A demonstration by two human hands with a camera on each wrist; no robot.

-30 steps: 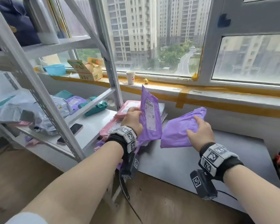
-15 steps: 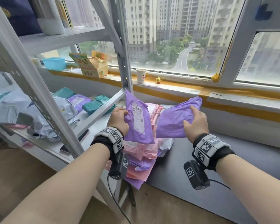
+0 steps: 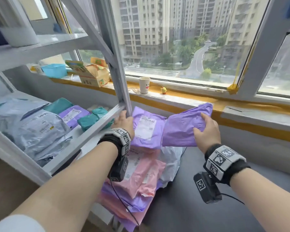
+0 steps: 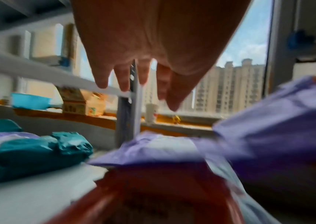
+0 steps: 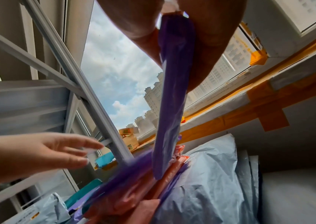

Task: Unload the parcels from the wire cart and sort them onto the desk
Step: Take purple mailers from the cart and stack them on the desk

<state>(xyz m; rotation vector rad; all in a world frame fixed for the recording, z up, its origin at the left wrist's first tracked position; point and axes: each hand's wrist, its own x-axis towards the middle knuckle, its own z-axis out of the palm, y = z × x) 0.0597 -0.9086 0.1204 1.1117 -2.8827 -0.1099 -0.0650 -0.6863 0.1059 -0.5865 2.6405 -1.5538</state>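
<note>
My left hand (image 3: 123,120) hovers open, fingers straight, beside the grey rack post; the left wrist view shows nothing between its fingers (image 4: 126,78). Just right of it, a purple parcel with a white label (image 3: 146,129) lies flat on top of a pile of pink and purple parcels (image 3: 141,176) at the left end of the dark desk (image 3: 191,208). My right hand (image 3: 206,129) grips a second, crumpled purple parcel (image 3: 181,129) by its right edge and holds it above the pile. In the right wrist view this parcel (image 5: 170,106) hangs edge-on from my thumb and fingers.
The grey metal rack (image 3: 90,131) stands at left, its shelf holding grey (image 3: 32,128), teal (image 3: 90,119) and purple (image 3: 72,114) parcels. A paper cup (image 3: 144,84), a small yellow toy (image 3: 164,90), a carton (image 3: 92,74) and a blue tub (image 3: 54,70) sit on the windowsill.
My left hand has laid the upright labelled purple parcel flat on the pile and let go. My right hand has brought its purple parcel left, over the pile.
</note>
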